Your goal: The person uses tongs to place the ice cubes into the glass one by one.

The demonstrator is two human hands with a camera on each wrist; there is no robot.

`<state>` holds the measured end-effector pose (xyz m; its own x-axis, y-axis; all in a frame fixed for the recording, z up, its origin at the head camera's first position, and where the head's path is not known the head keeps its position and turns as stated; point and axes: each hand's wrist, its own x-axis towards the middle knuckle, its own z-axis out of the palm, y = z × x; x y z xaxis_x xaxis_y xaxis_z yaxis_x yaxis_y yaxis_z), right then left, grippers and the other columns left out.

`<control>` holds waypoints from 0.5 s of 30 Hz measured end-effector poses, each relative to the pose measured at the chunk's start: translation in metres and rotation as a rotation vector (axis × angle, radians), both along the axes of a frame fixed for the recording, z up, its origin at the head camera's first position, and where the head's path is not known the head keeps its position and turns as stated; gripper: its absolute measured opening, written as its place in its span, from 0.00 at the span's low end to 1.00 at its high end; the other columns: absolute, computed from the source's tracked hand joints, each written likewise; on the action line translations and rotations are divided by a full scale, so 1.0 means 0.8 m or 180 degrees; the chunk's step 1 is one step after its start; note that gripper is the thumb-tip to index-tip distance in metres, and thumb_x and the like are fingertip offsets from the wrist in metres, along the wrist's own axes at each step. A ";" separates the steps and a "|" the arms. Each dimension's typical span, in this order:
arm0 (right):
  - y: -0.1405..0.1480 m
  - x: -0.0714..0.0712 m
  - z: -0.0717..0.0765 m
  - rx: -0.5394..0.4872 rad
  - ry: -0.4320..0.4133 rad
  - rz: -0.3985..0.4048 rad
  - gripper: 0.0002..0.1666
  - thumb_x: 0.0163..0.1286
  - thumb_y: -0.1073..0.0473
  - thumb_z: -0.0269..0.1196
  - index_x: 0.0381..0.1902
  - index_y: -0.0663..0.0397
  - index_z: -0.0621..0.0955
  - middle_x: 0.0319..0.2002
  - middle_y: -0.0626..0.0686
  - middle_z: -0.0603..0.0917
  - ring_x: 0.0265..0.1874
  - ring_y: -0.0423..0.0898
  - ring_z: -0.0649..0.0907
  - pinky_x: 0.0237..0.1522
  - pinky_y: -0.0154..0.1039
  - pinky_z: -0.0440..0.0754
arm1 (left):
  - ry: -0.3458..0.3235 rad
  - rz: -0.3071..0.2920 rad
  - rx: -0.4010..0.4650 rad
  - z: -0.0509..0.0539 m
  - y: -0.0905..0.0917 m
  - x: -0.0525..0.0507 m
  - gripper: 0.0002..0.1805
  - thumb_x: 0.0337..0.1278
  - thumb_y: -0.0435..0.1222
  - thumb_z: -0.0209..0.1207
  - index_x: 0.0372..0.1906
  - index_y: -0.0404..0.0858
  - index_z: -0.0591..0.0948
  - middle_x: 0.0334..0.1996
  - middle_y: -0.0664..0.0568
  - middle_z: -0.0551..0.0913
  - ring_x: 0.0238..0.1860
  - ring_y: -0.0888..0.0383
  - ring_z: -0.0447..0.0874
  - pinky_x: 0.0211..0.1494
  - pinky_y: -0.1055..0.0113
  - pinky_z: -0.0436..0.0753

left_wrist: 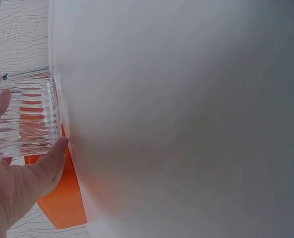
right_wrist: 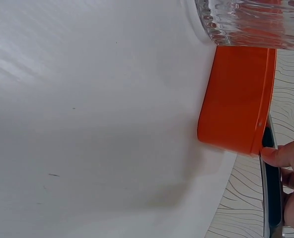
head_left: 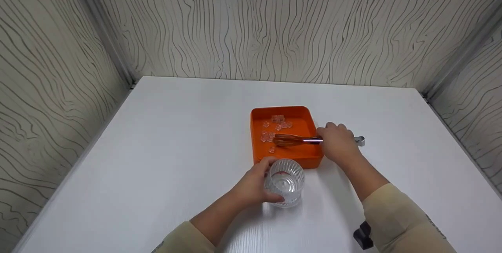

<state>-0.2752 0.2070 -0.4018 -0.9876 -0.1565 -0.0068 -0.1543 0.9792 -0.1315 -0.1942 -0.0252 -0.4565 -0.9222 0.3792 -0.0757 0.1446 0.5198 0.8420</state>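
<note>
Hands: two are seen, both bare and both occupied, with the cuff of one beige cloth sleeve (head_left: 392, 213) seen behind each.
Left grip: one glass (head_left: 286, 184) is held by the left hand (head_left: 253, 182), thumb and fingers spread round its side.
Right grip: one pair of tongs (head_left: 312, 141) is gripped by the handle in the right hand (head_left: 338, 141); its ringed end is left jutting out to the right of that grip.
Glass: clear and round, its wall ridged with vertical flutes; it is held upright inside the left grip, mouth up; whether the table is touched by its base cannot be told.
Tongs: metal, shiny, the handle inlaid with a dark strip; the head is held to the left of the right grip, inside the tray.
Tray: one, orange, smooth, square with rounded corners (head_left: 304, 121); it is placed just ahead of the left grip and to the left of the right one.
Cubes: about ten, clear, small (head_left: 278, 119); they are scattered in the tray, left of the right grip, some just beside the tongs' head; overlaps prevent an exact count.
Table: one, white, smooth (head_left: 176, 147), spread beneath both grips.
Walls: three, patterned with wavy wood-grain lines (head_left: 251, 25), set beyond the grips.
</note>
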 end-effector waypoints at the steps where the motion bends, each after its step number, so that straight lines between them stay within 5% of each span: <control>1: 0.000 0.000 0.000 0.0020 0.0032 0.0023 0.13 0.56 0.66 0.63 0.42 0.56 0.81 0.34 0.58 0.76 0.34 0.55 0.71 0.36 0.51 0.73 | 0.0010 -0.0005 -0.0012 0.000 0.000 0.000 0.45 0.29 0.42 0.75 0.57 0.59 0.62 0.53 0.63 0.71 0.56 0.59 0.70 0.60 0.57 0.71; 15: 0.008 0.002 0.006 0.0036 0.0117 0.0081 0.10 0.59 0.65 0.62 0.39 0.51 0.81 0.31 0.55 0.75 0.32 0.54 0.70 0.31 0.45 0.67 | 0.0086 -0.0084 0.0001 -0.001 -0.001 -0.001 0.45 0.29 0.41 0.75 0.57 0.58 0.63 0.52 0.60 0.71 0.54 0.58 0.70 0.58 0.58 0.73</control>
<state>-0.2736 0.2130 -0.3967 -0.9830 -0.1816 0.0276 -0.1836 0.9763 -0.1143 -0.1951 -0.0263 -0.4576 -0.9136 0.4034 -0.0507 0.1810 0.5153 0.8377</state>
